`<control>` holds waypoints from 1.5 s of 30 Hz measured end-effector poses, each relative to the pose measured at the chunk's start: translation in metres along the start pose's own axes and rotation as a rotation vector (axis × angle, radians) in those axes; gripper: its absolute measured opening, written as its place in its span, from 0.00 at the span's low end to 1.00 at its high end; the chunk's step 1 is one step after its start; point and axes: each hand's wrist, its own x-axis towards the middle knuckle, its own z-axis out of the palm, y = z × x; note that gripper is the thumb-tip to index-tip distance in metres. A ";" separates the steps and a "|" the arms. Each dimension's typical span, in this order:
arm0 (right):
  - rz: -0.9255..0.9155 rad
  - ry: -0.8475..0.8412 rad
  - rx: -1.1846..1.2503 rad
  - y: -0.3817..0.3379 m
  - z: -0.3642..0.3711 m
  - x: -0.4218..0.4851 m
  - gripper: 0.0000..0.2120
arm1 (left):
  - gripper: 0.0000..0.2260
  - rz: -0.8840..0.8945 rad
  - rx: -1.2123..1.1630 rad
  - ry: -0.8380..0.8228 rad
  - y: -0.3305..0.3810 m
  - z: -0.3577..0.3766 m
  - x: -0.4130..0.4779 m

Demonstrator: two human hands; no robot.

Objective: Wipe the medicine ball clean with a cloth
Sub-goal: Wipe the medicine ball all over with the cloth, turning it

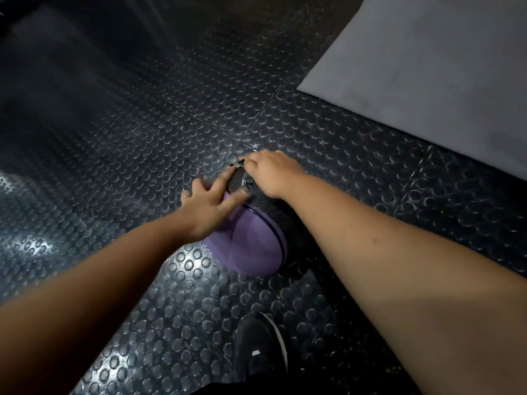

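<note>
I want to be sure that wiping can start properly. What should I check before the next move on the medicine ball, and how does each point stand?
1. Medicine ball resting on the studded floor: ok.
2. Left hand lying on the ball with fingers spread: ok.
3. Right hand on the ball's black upper part: ok. Whether its fingers grip anything: cannot tell.
4. Cloth in hand: cannot tell. None shows plainly, only something small and dark at the right fingertips.
5. Shoe apart from the ball: ok.
6. Grey mat well apart from the ball: ok.
</note>
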 end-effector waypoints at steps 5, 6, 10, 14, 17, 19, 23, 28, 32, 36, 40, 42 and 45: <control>-0.014 0.187 -0.038 0.000 0.011 -0.015 0.21 | 0.64 0.143 -0.082 -0.020 -0.003 0.010 0.005; -0.076 0.278 -0.025 0.002 0.018 -0.029 0.21 | 0.64 0.159 -0.082 -0.030 -0.005 0.009 0.005; -0.246 0.437 0.101 0.014 0.055 -0.108 0.23 | 0.63 0.200 -0.101 -0.042 -0.013 0.003 0.007; -0.173 0.494 0.189 0.027 0.071 -0.114 0.23 | 0.63 0.215 -0.148 0.026 -0.016 0.016 0.002; 0.100 0.375 0.398 0.038 0.044 -0.060 0.20 | 0.61 0.229 -0.196 0.052 -0.022 0.026 -0.002; 0.248 0.153 0.618 0.053 0.027 -0.031 0.20 | 0.58 0.259 -0.207 0.069 -0.027 0.030 -0.006; 0.394 0.032 0.848 0.075 0.038 -0.032 0.21 | 0.55 0.275 -0.246 0.099 -0.027 0.036 -0.009; 0.717 0.110 1.382 0.071 0.066 -0.076 0.22 | 0.55 0.221 -0.308 0.123 -0.021 0.031 -0.005; 0.809 0.227 1.460 0.048 0.119 -0.115 0.40 | 0.50 0.079 -0.415 0.220 0.000 0.041 -0.012; 0.625 0.387 1.237 0.037 0.115 -0.123 0.36 | 0.42 -0.097 -0.372 0.298 -0.003 0.041 -0.012; 0.434 0.442 0.980 0.050 0.086 -0.103 0.22 | 0.35 0.079 -0.181 0.326 -0.017 0.034 -0.002; 0.280 0.429 0.746 0.045 0.072 -0.092 0.22 | 0.33 0.246 -0.146 0.327 -0.018 0.038 0.002; 0.053 0.416 0.348 0.026 0.054 -0.073 0.20 | 0.31 0.357 -0.095 0.361 -0.022 0.043 0.002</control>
